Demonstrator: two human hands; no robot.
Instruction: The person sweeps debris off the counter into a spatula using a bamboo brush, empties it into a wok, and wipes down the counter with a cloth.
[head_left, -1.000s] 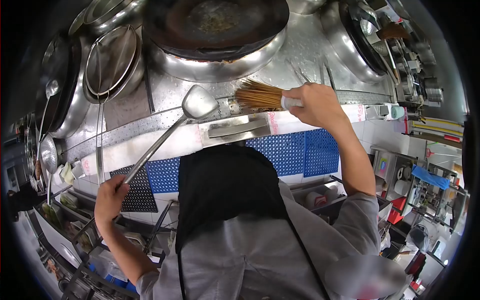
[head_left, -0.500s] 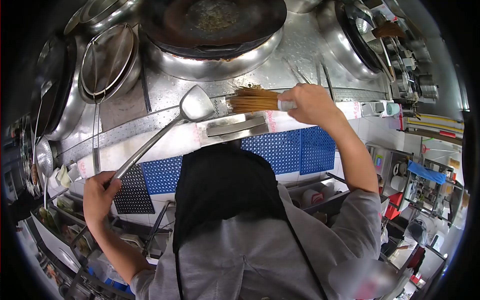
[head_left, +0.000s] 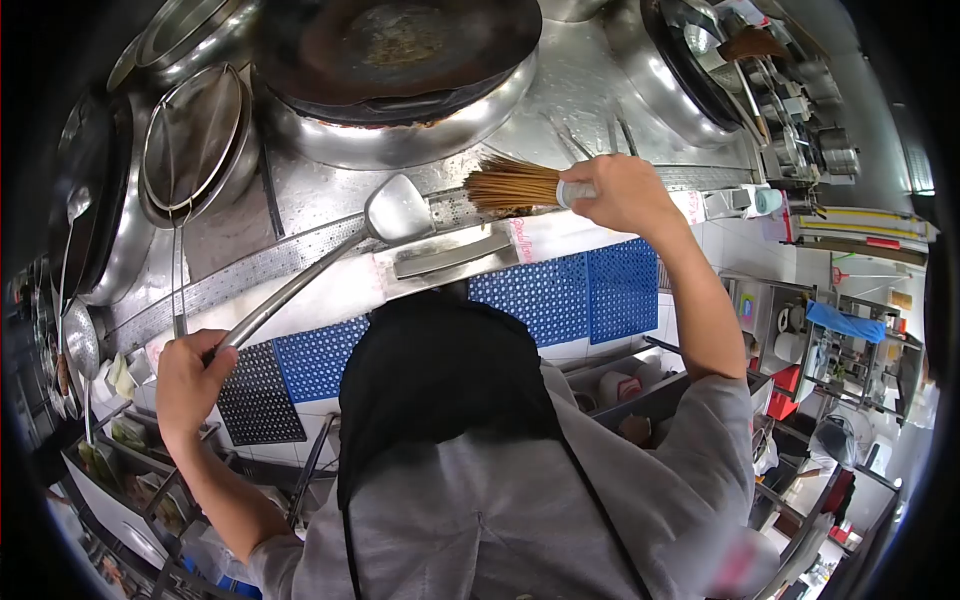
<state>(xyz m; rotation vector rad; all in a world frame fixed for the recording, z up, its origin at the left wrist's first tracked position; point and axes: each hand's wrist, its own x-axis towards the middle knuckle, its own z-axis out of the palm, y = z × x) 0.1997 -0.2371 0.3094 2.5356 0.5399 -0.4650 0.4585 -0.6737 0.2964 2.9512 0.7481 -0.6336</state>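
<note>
My left hand (head_left: pixel 188 385) is closed round the handle end of a metal wok spatula (head_left: pixel 398 208). The spatula's broad blade lies at the perforated strip along the stove's front edge. My right hand (head_left: pixel 622 198) grips the pale bound end of a bamboo wok brush (head_left: pixel 515 184), whose bristles point left over the same strip, to the right of the blade. Whether the bristles touch the strip I cannot tell. Beyond both tools, a dark wok (head_left: pixel 400 50) with a wet-looking patch inside rests on a round metal ring (head_left: pixel 370 145).
Left of the wok, a wire strainer (head_left: pixel 190 130) sits over a bowl, its handle reaching the front edge. A second wok (head_left: pixel 690 70) stands at the right. White cloth (head_left: pixel 330 295) covers the counter edge, with a metal handle (head_left: pixel 455 257) there. Blue mats (head_left: pixel 535 300) lie below.
The brush bristles have shifted slightly up and now fan out more, with my right hand turned a little. The spatula keeps about the same place on the edge. The whole view has shifted slightly.
</note>
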